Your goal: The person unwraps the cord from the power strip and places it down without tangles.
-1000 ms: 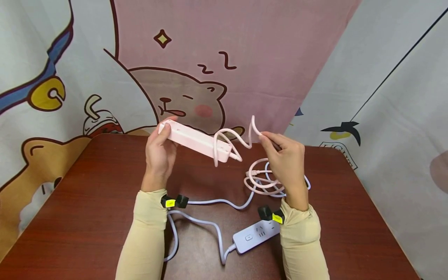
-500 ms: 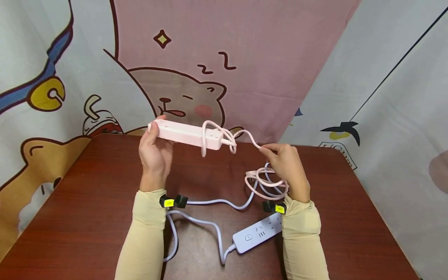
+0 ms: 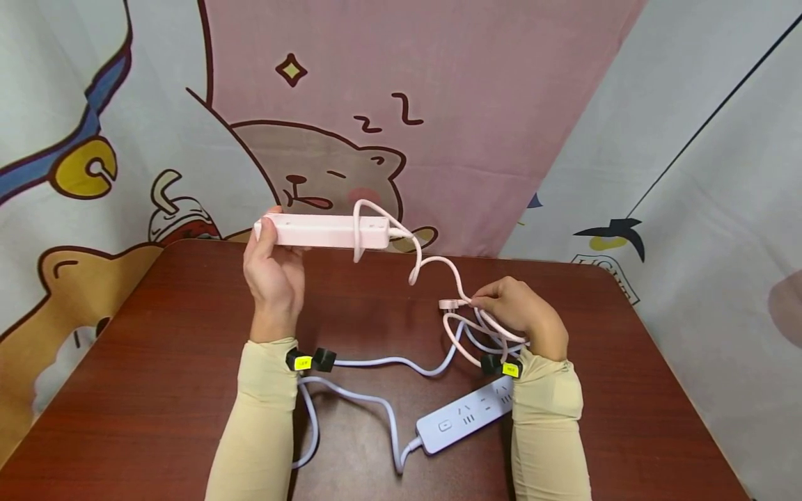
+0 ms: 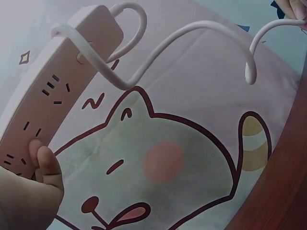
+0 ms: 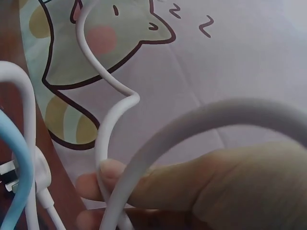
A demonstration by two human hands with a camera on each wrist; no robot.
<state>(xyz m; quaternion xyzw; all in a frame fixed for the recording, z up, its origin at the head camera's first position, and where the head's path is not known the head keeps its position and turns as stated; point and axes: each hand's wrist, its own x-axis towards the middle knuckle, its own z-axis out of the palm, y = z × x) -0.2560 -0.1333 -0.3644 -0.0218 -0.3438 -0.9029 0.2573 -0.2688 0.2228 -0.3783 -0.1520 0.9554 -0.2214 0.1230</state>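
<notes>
My left hand (image 3: pixel 273 275) grips one end of a pink power strip (image 3: pixel 322 232), held level above the back of the table. Sockets show on the strip's face (image 4: pixel 60 81) in the left wrist view. A turn of its pink cord (image 3: pixel 357 233) loops around the far end, then hangs in a bend toward the right. My right hand (image 3: pixel 520 309) pinches that cord between thumb and fingertips, low over the table; the right wrist view shows the pinched cord (image 5: pixel 103 143) close up. Beside those fingers is the cord's plug (image 3: pixel 448 305), with prongs visible in the right wrist view.
Below my right hand lies a white-blue power strip (image 3: pixel 460 421), partly hidden by the sleeve. Its pale blue cord (image 3: pixel 388 360) curves across the brown table (image 3: pixel 156 390) and tangles with the pink coils. A printed curtain (image 3: pixel 470 104) hangs behind.
My left hand has moved left and turned the pink strip level. My right hand has gone down and right with the cord, drawing out its slack between the hands.
</notes>
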